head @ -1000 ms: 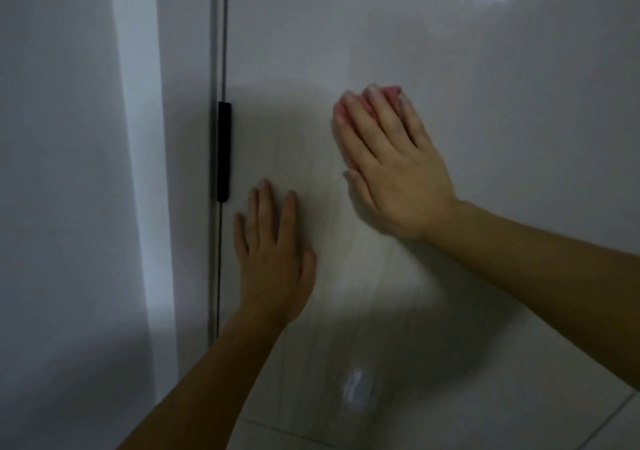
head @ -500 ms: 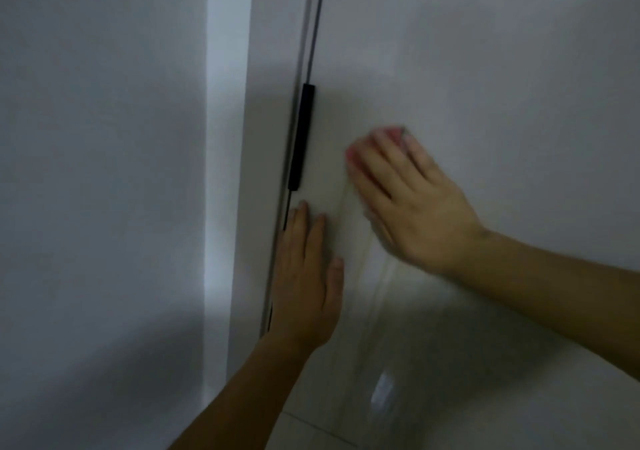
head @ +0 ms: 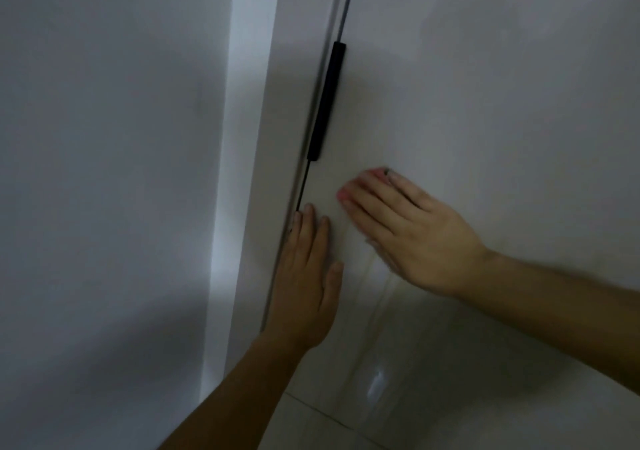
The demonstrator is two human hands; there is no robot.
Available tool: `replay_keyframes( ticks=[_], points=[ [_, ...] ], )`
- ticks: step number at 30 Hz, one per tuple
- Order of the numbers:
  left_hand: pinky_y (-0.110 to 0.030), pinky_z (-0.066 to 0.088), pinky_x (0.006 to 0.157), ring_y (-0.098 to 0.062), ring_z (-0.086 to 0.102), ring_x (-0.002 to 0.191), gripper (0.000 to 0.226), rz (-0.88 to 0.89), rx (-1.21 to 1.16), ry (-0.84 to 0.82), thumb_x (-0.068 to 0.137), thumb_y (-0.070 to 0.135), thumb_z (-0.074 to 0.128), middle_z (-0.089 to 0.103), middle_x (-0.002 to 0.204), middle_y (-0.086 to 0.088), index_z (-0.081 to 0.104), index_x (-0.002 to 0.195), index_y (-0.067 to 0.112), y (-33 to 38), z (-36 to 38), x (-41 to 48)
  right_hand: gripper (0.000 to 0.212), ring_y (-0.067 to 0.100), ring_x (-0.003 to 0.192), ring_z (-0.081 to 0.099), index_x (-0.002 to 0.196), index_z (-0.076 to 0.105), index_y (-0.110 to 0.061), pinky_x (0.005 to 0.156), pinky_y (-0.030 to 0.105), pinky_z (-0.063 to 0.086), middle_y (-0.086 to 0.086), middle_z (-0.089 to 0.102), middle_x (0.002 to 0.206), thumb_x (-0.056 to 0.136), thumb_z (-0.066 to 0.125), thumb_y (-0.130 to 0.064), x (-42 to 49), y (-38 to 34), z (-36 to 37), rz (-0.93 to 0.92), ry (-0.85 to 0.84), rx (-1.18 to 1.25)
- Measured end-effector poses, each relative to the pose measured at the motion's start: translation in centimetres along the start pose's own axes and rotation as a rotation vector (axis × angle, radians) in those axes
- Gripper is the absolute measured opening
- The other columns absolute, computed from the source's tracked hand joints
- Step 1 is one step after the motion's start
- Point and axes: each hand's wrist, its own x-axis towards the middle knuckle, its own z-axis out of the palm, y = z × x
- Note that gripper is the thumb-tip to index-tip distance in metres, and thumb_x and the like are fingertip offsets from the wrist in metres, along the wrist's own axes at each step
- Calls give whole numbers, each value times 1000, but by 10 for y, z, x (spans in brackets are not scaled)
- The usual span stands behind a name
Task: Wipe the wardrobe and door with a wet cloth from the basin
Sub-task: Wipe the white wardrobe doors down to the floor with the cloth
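Home bedrm: glossy wardrobe door (head: 485,103), black handle (head: 327,103)

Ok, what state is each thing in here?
wardrobe door: looks shut, faint streaks on it.
black handle: untouched, above both hands.
left hand: flat on the door, fingers straight.
right hand: flat, pressing the pink cloth against the door.
pink cloth: mostly hidden under the fingers.

The wardrobe door (head: 485,103) right of the black handle (head: 327,103) is a smooth, glossy pale panel that mirrors light spots and shadows. Faint wet streaks (head: 377,283) dull its sheen below the handle. The handle itself looks matt and smooth; whether it is plastic or metal cannot be told. Left of the handle, the wall (head: 104,137) has a flat matt painted finish. The pink cloth (head: 375,173) under the right hand (head: 415,234) looks soft, its weave blurred.
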Motion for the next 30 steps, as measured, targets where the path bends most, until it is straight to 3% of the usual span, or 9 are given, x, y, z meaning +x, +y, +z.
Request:
replay_keyframes(
  ticks=[5,11,14,17,20,24,30],
  points=[
    [-46,8,128,-18,-6,159,63,-21,-12,-2,108,46,19,-9,172,-1,7,162,16,-1,2,-7,55,38,152,27,158,26,-2,124,52,22,17,33,162,108,38,-21,36,4,-2,225,135,-4],
    [-54,15,127,-22,-3,159,64,3,-17,-33,109,48,18,-4,172,-6,11,162,13,-10,1,-13,62,35,154,19,160,16,-3,126,49,13,15,20,167,108,37,-28,-27,-45,11,16,-104,15],
    [-55,14,127,-22,-3,159,64,10,-25,-25,108,44,22,-4,172,-8,9,162,12,-10,2,-14,56,37,153,22,159,23,-1,125,51,18,17,25,165,109,36,-24,-3,-36,10,8,-58,61],
    [-54,11,127,-22,-4,159,65,-11,-44,-1,108,45,21,-5,172,-7,4,162,14,-9,9,-16,59,38,154,17,160,15,0,125,52,15,17,19,167,108,32,-23,31,-34,12,45,-33,43],
    [-52,10,128,-21,-3,159,65,-34,-56,17,107,41,24,-4,171,-7,5,162,11,-9,13,-19,63,38,155,11,160,9,0,126,53,11,18,12,168,106,32,-22,18,-41,16,47,-83,44],
    [-53,12,128,-22,-2,159,64,-19,-62,13,107,38,25,-4,172,-7,7,162,11,-13,13,-23,60,37,155,13,160,14,-1,125,53,14,18,16,168,106,32,-20,-5,-38,13,-24,-105,102],
    [-52,9,128,-23,-6,159,65,-63,-27,49,107,45,23,-5,171,-9,10,162,13,-2,19,-26,60,35,155,15,160,16,-1,126,50,10,15,18,168,104,28,-18,22,-47,13,149,-9,43]
  ],
)
